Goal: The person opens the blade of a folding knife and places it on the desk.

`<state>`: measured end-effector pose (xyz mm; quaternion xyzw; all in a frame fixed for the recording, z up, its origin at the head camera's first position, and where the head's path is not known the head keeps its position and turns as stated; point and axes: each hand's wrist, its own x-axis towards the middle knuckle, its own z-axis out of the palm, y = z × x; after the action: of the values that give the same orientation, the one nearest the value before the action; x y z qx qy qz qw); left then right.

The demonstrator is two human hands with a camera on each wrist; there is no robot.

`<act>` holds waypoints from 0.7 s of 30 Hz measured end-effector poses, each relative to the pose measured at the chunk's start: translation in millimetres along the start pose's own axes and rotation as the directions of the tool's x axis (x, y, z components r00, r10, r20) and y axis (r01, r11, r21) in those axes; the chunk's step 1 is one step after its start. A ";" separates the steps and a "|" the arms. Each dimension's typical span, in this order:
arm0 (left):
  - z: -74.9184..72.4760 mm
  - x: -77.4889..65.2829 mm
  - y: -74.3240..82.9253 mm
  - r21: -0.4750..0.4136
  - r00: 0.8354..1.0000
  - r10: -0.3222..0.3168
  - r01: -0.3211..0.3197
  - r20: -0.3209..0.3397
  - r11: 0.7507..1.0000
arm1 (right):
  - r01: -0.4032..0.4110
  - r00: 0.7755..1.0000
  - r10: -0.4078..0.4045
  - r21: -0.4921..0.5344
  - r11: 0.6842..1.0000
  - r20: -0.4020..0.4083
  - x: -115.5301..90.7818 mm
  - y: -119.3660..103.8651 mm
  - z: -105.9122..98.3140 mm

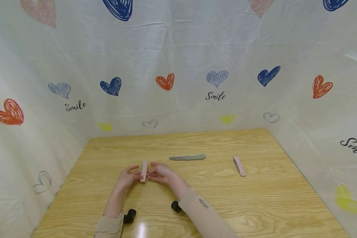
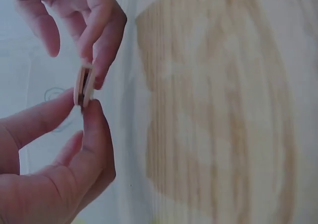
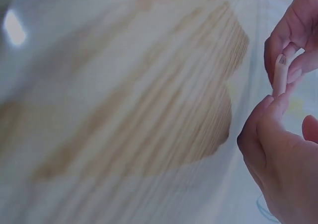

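A pink folding knife (image 1: 144, 171), its blade folded into the handle, stands between the two hands on the left part of the table. My left hand (image 1: 126, 178) pinches it between thumb and fingers near one end. The left wrist view shows the slot between the two handle sides of this knife (image 2: 84, 86). From the other side, the fingers of my right hand (image 1: 163, 173) touch its far end, with the thumb held apart. In the right wrist view, that right hand (image 3: 283, 159) hides part of the handle.
An unfolded knife with a grey-green handle (image 1: 195, 157) lies beyond the hands, blade pointing left. Farther right lies another pink folding knife (image 1: 239, 166). Black wrist cameras (image 1: 130, 216) sit at both wrists. A white cloth with hearts (image 1: 190, 59) surrounds the wooden table (image 1: 273, 198).
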<state>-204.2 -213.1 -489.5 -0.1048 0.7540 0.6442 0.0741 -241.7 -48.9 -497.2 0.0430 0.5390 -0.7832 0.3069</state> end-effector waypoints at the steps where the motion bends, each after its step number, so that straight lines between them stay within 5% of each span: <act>1: 0.3 -0.5 0.9 0.000 1.000 -0.001 0.001 0.014 1.000 | 0.012 1.000 -0.012 -0.020 1.000 0.001 -0.4 -0.5 -1.2; 13: 22.4 -10.6 26.7 -0.035 0.977 0.085 -0.080 0.197 0.996 | 0.218 0.976 -0.212 -0.245 0.945 0.050 -12.5 -13.7 -26.4; 21: 61.8 -20.9 40.5 -0.044 0.977 0.150 -0.144 0.153 0.989 | 0.299 0.954 -0.271 -0.311 0.902 0.130 -47.2 -33.5 -58.1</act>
<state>-195.7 -144.8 -455.4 0.0008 0.7409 0.6664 0.0833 -236.6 29.9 -475.2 -0.1206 0.6484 -0.7205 0.2142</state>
